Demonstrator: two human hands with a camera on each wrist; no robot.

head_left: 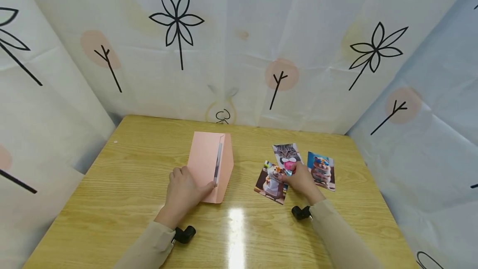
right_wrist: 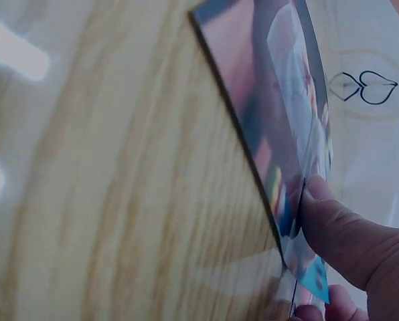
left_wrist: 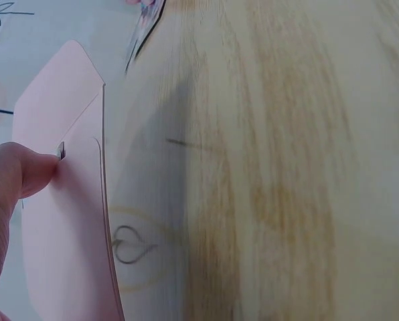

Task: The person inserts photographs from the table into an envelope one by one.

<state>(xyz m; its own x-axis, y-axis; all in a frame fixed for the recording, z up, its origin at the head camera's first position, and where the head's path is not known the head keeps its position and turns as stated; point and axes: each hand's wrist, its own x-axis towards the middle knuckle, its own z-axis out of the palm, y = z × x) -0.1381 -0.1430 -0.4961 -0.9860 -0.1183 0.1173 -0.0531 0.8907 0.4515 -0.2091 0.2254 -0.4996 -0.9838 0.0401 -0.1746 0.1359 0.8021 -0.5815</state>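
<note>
My left hand grips a pink envelope near its lower end. Its thumb lies at the slit under the flap, where a thin silvery strip shows; the fingers behind are mostly hidden. To the right, my right hand pinches a photo card of a hamster in white by its right edge, thumb on top. A teal card corner shows by the fingers in the right wrist view. A cat photo card is just behind that hand, partly covered.
A photo card of a hamster in sunglasses lies right of the right hand. The wooden table ends at a patterned cloth backdrop, with cloth at both sides. Dark wrist cameras sit on both sleeves.
</note>
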